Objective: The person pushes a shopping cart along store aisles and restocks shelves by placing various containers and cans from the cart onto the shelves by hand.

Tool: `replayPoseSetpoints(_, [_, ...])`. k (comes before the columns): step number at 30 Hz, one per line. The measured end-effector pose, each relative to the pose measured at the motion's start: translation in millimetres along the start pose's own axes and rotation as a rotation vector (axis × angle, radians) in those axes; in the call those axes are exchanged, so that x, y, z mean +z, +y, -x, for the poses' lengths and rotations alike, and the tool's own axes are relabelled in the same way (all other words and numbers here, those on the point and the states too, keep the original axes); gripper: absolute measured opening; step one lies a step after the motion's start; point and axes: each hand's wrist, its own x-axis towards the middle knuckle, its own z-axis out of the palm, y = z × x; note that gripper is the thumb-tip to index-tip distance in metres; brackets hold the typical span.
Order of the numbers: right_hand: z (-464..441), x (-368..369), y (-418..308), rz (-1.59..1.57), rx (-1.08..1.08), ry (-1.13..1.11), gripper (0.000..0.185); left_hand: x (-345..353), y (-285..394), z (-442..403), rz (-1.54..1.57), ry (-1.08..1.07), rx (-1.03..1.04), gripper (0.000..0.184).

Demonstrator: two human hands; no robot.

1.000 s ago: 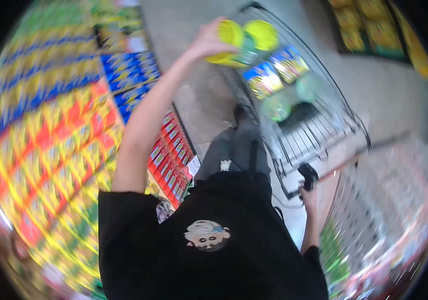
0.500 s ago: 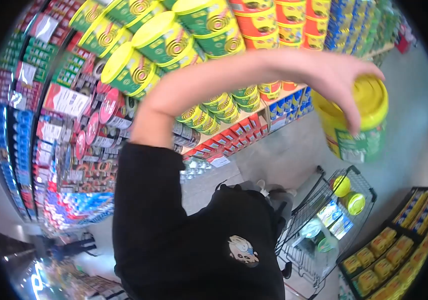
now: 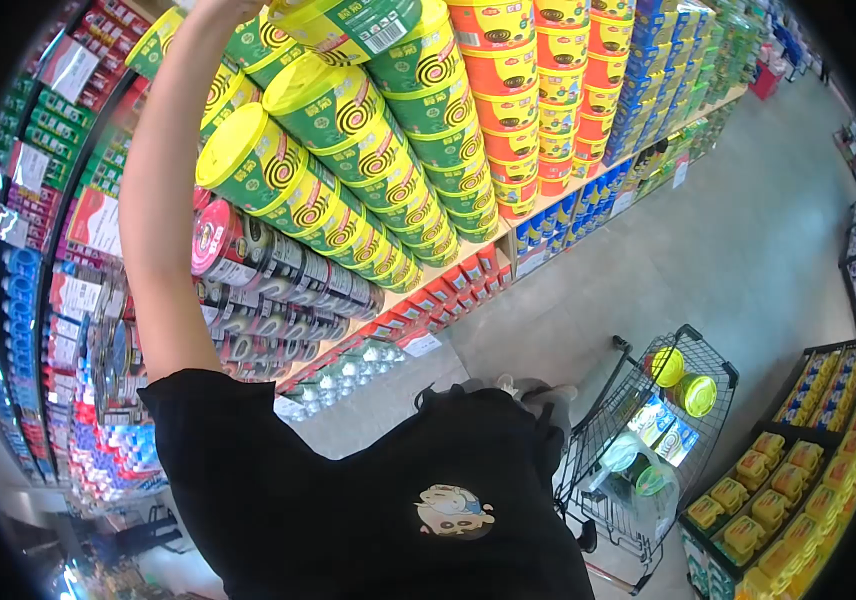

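My left arm reaches up along the left of the view, and my left hand is at the top edge, mostly cut off by it. It grips a green tub of mosquito coils with a barcode on its side, also partly out of frame. That tub is held in front of tall stacks of similar green-and-yellow tubs with spiral pictures and yellow lids. Whether it touches the stack, I cannot tell. My right hand is out of view.
At the lower right stands a wire shopping cart holding two yellow-lidded tubs, blue-and-white boxes and a plastic bag. Red-and-yellow tubs and blue packs continue along the shelf. Yellow packages fill a display beyond the cart.
My left hand has swung the tub from the right, above the cart, leftward and up to the shelf stacks. The view has shifted slightly.
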Motion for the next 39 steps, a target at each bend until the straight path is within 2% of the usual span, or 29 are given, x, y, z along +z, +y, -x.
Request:
replayPoseSetpoints(4, [-4.0,-9.6,25.6,0.026,-0.022,-0.024,0.035,-1.1,-19.3,-29.2,-0.073,0.009,-0.016,0.095])
replayPoseSetpoints(8, [9.2,1.5,19.4,-0.210,0.036,0.022,0.037,2.7,-36.5,-58.7,-0.138,0.012,-0.028,0.092])
replayPoseSetpoints(9, [11.5,1.8,13.7,-0.083,-0.092,0.004,0.037,3.1,-38.9,-68.6,-0.159,0.006,-0.026,0.091])
replayPoseSetpoints(15, [41.1,13.7,-12.4,-0.148,0.014,0.017,0.035,15.1,-58.3,-92.8,-0.278,0.037,-0.027,0.088])
replayPoseSetpoints(18, [46.0,21.8,-21.0,-0.143,0.003,0.060,0.034,33.6,-73.4,-90.1,-0.363,0.176,0.020,0.087])
replayPoseSetpoints(19, [41.6,20.0,-18.1,-0.153,0.011,0.053,0.033,48.8,-67.1,-81.1,-0.385,0.282,0.141,0.079])
replayPoseSetpoints(20, [39.4,18.0,-13.3,-0.158,0.019,0.045,0.033,58.0,-57.9,-72.8,-0.451,0.245,-0.092,0.080])
replayPoseSetpoints(22, [37.2,17.2,-8.6,-0.177,0.001,0.033,0.034,76.6,-54.6,-63.5,-0.589,0.433,-0.004,0.078])
replayPoseSetpoints(25, [38.7,17.4,-13.4,-0.175,0.001,0.022,0.034,83.0,-57.6,-66.6,-0.695,0.519,0.033,0.074])
replayPoseSetpoints(38, [38.0,17.9,-11.1,-0.202,-0.017,0.022,0.036,87.2,-51.7,-67.6,-0.708,0.522,-0.061,0.071])
replayPoseSetpoints(39, [38.9,19.3,-10.9,-0.210,-0.016,0.029,0.036,88.2,-56.1,-67.8,-0.744,0.648,0.082,0.067])
